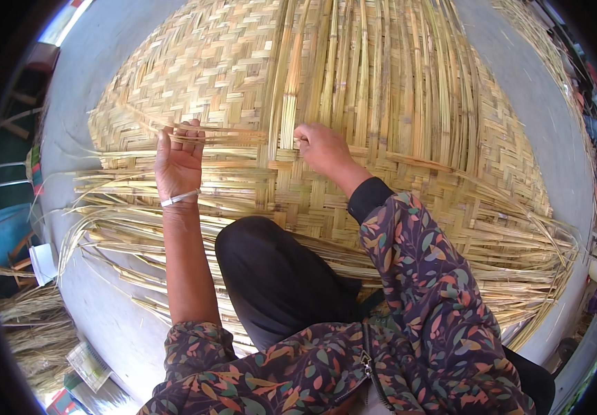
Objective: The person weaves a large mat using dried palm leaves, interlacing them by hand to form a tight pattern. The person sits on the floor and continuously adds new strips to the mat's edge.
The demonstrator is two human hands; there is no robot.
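Observation:
A large woven mat point(222, 76) of flat, straw-coloured split-cane strips spreads across the floor, its loose crosswise ends fanning out left and right. My left hand point(178, 166), palm up with a pale band at the wrist, has its fingers curled round a few thin cane strips point(233, 137). These run rightward to the lengthwise strips point(289, 104) in the middle. Beside those, my right hand point(326, 151) is closed in a pinch at the weave; its fingertips hide whatever they grip. Many long lengthwise strips point(381, 76) lie over the mat's far right part.
My bent knee point(271, 270) in black cloth rests over the near part of the mat. Grey floor point(115, 290) surrounds it. At the left stand a blue tub point(6, 232), a white container point(42, 263) and bundles of dry stalks point(32, 328). Assorted goods line the right edge.

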